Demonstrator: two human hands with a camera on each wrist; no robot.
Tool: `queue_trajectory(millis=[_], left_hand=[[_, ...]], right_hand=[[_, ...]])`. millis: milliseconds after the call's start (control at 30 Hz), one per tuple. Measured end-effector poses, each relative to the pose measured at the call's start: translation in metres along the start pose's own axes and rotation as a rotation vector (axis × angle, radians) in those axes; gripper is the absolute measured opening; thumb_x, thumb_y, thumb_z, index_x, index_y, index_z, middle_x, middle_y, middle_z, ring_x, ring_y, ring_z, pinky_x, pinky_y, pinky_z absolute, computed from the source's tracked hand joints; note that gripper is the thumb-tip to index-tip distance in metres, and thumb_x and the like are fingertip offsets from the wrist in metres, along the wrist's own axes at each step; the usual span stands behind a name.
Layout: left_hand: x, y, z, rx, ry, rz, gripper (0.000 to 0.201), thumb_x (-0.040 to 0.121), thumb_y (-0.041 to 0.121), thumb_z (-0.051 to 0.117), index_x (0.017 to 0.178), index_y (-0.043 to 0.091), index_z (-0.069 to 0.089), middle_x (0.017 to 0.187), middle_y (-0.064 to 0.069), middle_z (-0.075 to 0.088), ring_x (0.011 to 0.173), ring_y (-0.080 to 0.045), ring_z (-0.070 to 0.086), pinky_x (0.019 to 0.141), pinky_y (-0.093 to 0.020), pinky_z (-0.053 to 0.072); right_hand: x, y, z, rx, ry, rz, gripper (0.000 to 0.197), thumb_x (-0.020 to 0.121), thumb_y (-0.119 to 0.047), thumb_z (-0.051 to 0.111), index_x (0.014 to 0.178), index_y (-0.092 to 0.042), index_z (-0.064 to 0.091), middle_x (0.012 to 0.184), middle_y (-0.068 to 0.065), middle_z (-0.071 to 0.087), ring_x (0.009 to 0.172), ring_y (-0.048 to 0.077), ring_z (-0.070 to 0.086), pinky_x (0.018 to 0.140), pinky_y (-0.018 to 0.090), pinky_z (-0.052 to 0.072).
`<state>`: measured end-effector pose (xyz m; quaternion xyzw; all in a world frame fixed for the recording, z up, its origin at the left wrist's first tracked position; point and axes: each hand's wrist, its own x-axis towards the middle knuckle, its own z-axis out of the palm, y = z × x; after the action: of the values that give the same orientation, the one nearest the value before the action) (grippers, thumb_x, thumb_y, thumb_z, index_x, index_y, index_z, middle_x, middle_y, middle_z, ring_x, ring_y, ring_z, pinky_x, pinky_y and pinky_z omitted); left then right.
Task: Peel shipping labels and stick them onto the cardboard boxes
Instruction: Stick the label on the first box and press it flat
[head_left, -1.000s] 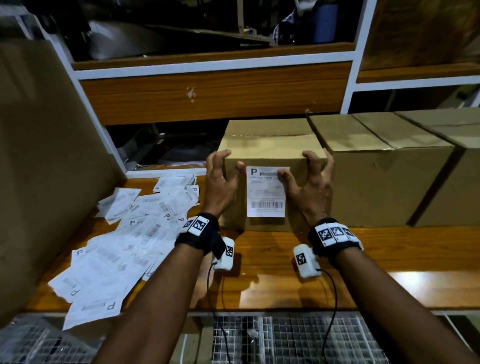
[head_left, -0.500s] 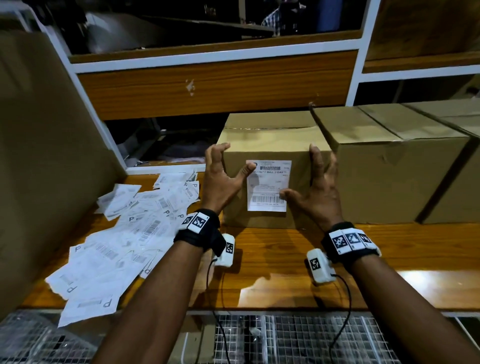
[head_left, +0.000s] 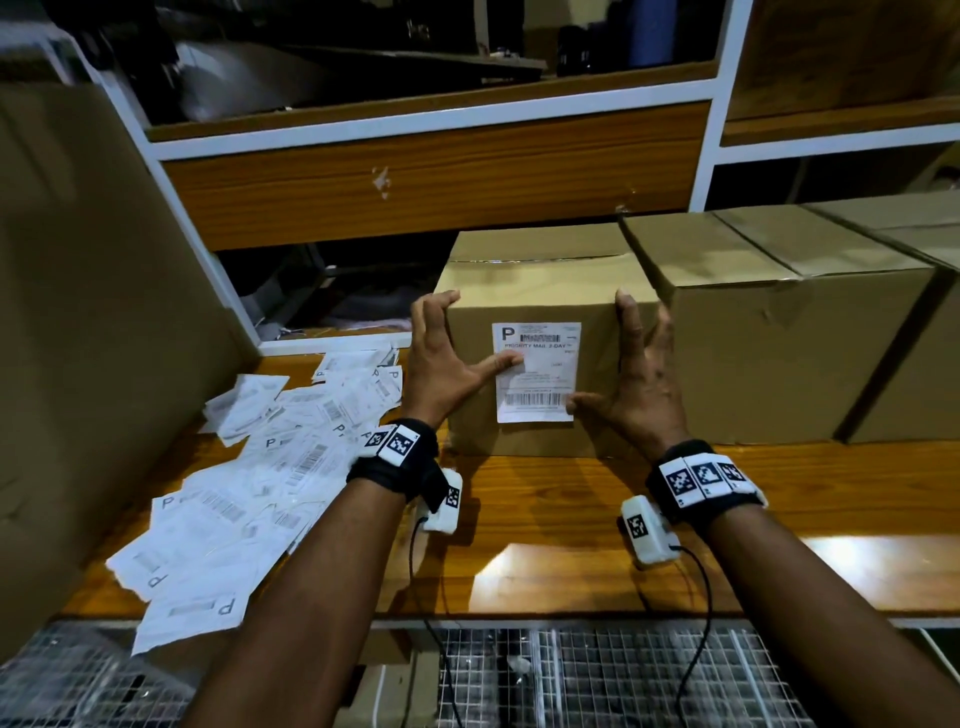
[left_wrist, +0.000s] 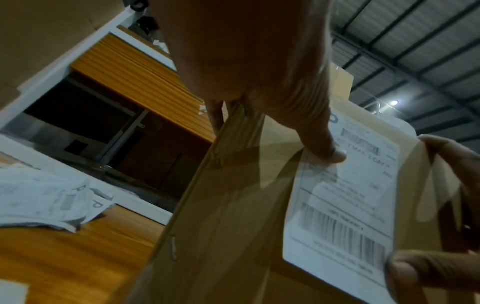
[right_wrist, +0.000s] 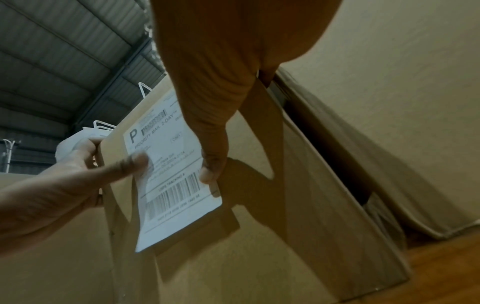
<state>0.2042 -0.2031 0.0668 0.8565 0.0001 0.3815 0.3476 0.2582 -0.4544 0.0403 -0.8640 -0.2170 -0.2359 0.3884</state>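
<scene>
Smoothing step. A white rectangular shipping label (head_left: 536, 371) lies on the front face of the brown cardboard box (head_left: 540, 280) on the wooden shelf. Left hand (head_left: 444, 358) and right hand (head_left: 641, 384) straddle the box, fingers spread, thumbs pressing the label's edges (nothing clasped). Next, probably: rub the corners flat, then peel another from the loose white label pile (head_left: 249, 467).

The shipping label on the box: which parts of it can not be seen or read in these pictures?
- Address lines on the shipping label: too small in the head view, blurred in both wrist views.
- Its left middle: covered by the left hand's thumb.
- Its lower right edge: covered by the right hand's thumb.
- Whether it sticks flat everywhere to the cardboard box: cannot be told.
</scene>
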Motion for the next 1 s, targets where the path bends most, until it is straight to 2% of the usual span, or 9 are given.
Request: queue_trajectory(millis=[133,233,367,500,600,733,833,900,1000], left_hand=[[0.000,-0.006,-0.007,0.067,-0.052,0.017,0.111,0.052,0.054,0.094,0.139,0.029,0.031,0.144,-0.003,0.035,0.125,-0.019,0.048,0.091,-0.043,0.060],[0.001,-0.009,-0.008,0.101,-0.078,0.026,0.117,0.049,0.045,0.100,0.141,0.029,0.030,0.146,-0.002,0.035,0.125,-0.012,0.044,0.094,-0.037,0.057],[0.001,-0.012,-0.008,0.116,-0.101,0.033,0.123,0.045,0.039,0.102,0.143,0.030,0.027,0.147,-0.001,0.033,0.129,-0.018,0.046,0.097,-0.032,0.052],[0.003,-0.013,-0.010,0.117,-0.131,0.026,0.126,0.045,0.029,0.104,0.144,0.031,0.026,0.149,-0.002,0.030,0.132,-0.021,0.044,0.099,-0.031,0.050],[0.003,-0.014,-0.013,0.118,-0.152,0.036,0.124,0.048,0.023,0.103,0.145,0.029,0.027,0.151,-0.002,0.029,0.135,-0.020,0.042,0.103,-0.031,0.048],[0.003,-0.016,-0.018,0.058,-0.165,0.114,0.101,0.065,0.033,0.091,0.145,0.024,0.029,0.146,-0.009,0.031,0.133,-0.024,0.043,0.101,-0.033,0.053],[0.001,-0.008,-0.011,0.022,-0.101,0.075,0.081,0.078,0.029,0.082,0.142,0.015,0.034,0.142,-0.011,0.034,0.127,-0.025,0.046,0.097,-0.039,0.057],[0.000,-0.003,-0.003,0.017,-0.037,0.035,0.077,0.081,0.033,0.083,0.140,0.012,0.037,0.139,-0.010,0.037,0.125,-0.019,0.045,0.094,-0.033,0.053],[-0.003,0.005,0.006,-0.019,0.029,-0.009,0.086,0.075,0.051,0.085,0.136,0.015,0.037,0.136,-0.008,0.039,0.124,-0.017,0.044,0.090,-0.017,0.044]], right_hand=[[0.000,0.001,-0.002,-0.024,-0.030,-0.006,0.153,0.055,-0.022,0.100,0.155,-0.059,-0.009,0.169,0.005,-0.008,0.156,0.040,0.010,0.107,0.065,0.046],[0.000,0.003,-0.003,0.011,-0.026,-0.025,0.148,0.056,-0.025,0.100,0.157,-0.056,-0.003,0.169,0.004,-0.006,0.155,0.040,0.011,0.110,0.062,0.042],[-0.001,-0.005,0.002,0.091,0.026,-0.041,0.122,0.066,-0.052,0.091,0.158,-0.044,0.012,0.166,0.017,0.007,0.152,0.042,0.017,0.110,0.052,0.034],[0.002,-0.026,0.007,0.115,0.158,0.024,0.101,0.068,-0.068,0.082,0.147,-0.032,0.030,0.152,0.020,0.029,0.135,0.039,0.043,0.103,0.053,0.051],[0.003,-0.036,0.012,0.083,0.238,0.067,0.097,0.067,-0.074,0.077,0.142,-0.033,0.031,0.146,0.020,0.035,0.131,0.038,0.045,0.098,0.053,0.052],[0.000,-0.034,0.017,0.039,0.222,0.115,0.112,0.061,-0.082,0.075,0.149,-0.039,0.021,0.150,0.022,0.030,0.134,0.042,0.041,0.102,0.056,0.049],[-0.004,-0.029,0.022,0.019,0.187,0.140,0.129,0.054,-0.083,0.076,0.158,-0.045,0.010,0.157,0.019,0.020,0.140,0.045,0.035,0.107,0.060,0.045],[-0.005,-0.027,0.025,0.029,0.171,0.147,0.138,0.049,-0.080,0.078,0.160,-0.048,0.003,0.159,0.016,0.015,0.143,0.046,0.032,0.108,0.062,0.043],[-0.005,-0.024,0.027,-0.003,0.146,0.167,0.151,0.043,-0.070,0.089,0.160,-0.049,-0.005,0.162,0.016,0.010,0.147,0.047,0.025,0.114,0.061,0.037]])
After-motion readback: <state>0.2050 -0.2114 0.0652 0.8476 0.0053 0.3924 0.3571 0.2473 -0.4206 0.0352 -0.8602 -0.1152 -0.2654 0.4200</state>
